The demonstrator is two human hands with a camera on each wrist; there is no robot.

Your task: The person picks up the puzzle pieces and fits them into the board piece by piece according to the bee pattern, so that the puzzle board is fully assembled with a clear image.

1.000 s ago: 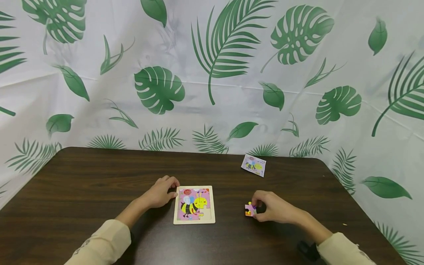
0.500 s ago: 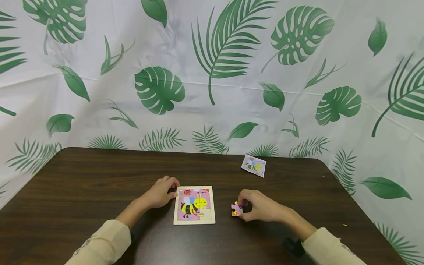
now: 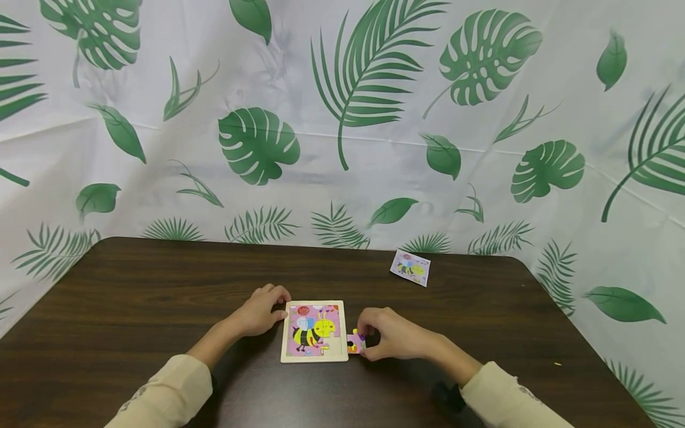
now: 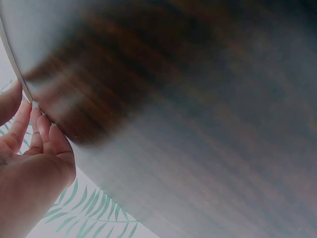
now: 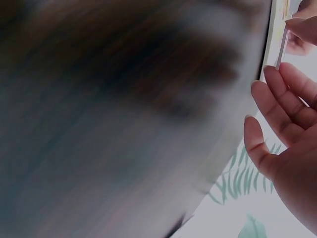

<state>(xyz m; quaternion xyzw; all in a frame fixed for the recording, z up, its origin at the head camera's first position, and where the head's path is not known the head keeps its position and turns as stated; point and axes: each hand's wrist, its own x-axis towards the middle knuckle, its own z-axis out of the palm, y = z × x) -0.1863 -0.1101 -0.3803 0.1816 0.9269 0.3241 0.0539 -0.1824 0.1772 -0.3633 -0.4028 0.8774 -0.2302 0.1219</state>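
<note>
A square wooden jigsaw board (image 3: 314,359) with a bee picture lies on the table, its lower right corner a bare recess. My left hand (image 3: 263,312) holds the board's upper left corner, thumb at the side and a finger at the top; in the left wrist view this hand (image 4: 42,163) meets the board's thin edge. Just right of the board, my right hand (image 3: 396,334) pinches a pink puzzle piece (image 3: 353,345) between thumb and fingers. The right wrist view shows the piece (image 5: 283,47) edge-on at the fingertips of my right hand (image 5: 294,119).
A small bee picture card (image 3: 410,268) lies towards the back right of the dark wooden table (image 3: 176,279). Behind the table hangs a white cloth (image 3: 374,184) with green leaves. A tiny yellowish scrap (image 3: 558,364) lies at the right.
My right hand has carried the puzzle piece leftwards across the table to the board's right edge. My left hand and the board have stayed in place.
</note>
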